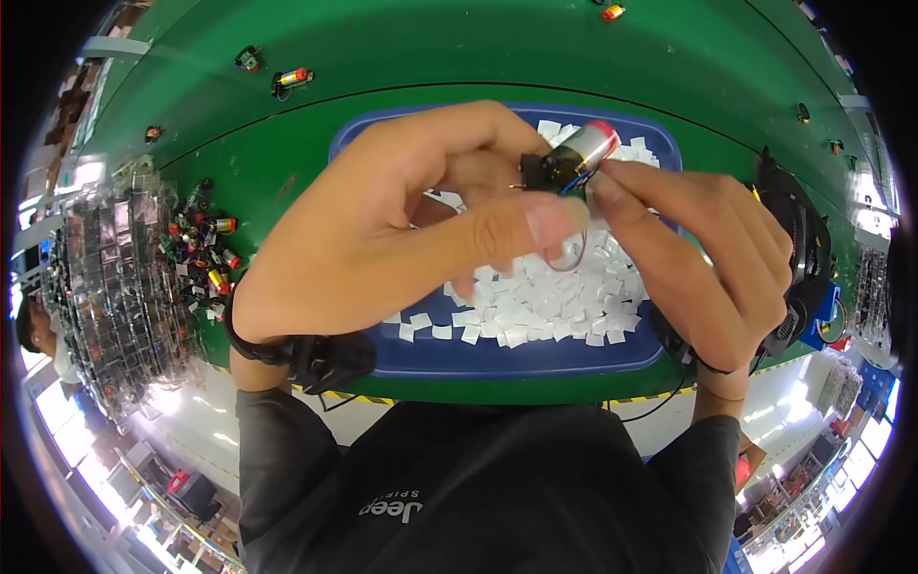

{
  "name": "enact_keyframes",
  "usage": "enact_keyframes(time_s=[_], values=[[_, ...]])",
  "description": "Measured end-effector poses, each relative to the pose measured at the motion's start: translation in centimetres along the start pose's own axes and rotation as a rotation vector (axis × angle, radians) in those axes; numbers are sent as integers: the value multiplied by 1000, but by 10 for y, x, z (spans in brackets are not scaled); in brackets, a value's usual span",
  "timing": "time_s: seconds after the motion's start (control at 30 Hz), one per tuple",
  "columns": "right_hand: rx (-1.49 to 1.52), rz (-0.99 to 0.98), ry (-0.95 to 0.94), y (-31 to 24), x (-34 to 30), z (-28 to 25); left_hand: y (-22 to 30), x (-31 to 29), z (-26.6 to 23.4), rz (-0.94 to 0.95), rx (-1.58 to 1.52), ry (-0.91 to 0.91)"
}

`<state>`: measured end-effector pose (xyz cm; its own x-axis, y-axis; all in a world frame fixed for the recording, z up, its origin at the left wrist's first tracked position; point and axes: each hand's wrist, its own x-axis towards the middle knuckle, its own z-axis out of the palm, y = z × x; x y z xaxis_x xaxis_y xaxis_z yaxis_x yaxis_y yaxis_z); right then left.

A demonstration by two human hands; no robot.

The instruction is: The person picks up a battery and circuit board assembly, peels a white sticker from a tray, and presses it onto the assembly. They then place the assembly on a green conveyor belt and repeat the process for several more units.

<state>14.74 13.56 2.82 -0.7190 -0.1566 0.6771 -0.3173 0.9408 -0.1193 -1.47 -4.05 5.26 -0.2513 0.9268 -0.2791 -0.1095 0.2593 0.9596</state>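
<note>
Above a blue tray (430, 362), I hold a small cylindrical battery assembly (585, 145) with a silver and red body, a black end piece and thin wires. It tilts up to the right. My left hand (402, 210) grips the black end, with the thumb in front and the curled fingers behind. My right hand (703, 244) pinches beside the silver body, close to the wires; its fingertips partly hide what they press on. One thin wire loops down below the left thumb. Many small white square pieces (545, 306) lie loose in the tray beneath both hands.
A pile of similar battery assemblies (206, 244) lies left on the green table (411, 57), beside a stack of clear packaging (120, 277). More assemblies (292, 78) are scattered at the back. A black bag-like item (798, 249) stands at right. A person (43, 335) is at far left.
</note>
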Motion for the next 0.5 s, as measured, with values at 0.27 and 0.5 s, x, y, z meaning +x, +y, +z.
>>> enact_keyframes(time_s=[0.27,0.5], values=[[152,260,-56,0,-9,2,-16,8,10,194,252,123],[466,804,-181,8,-1,-4,-25,8,13,343,590,234]])
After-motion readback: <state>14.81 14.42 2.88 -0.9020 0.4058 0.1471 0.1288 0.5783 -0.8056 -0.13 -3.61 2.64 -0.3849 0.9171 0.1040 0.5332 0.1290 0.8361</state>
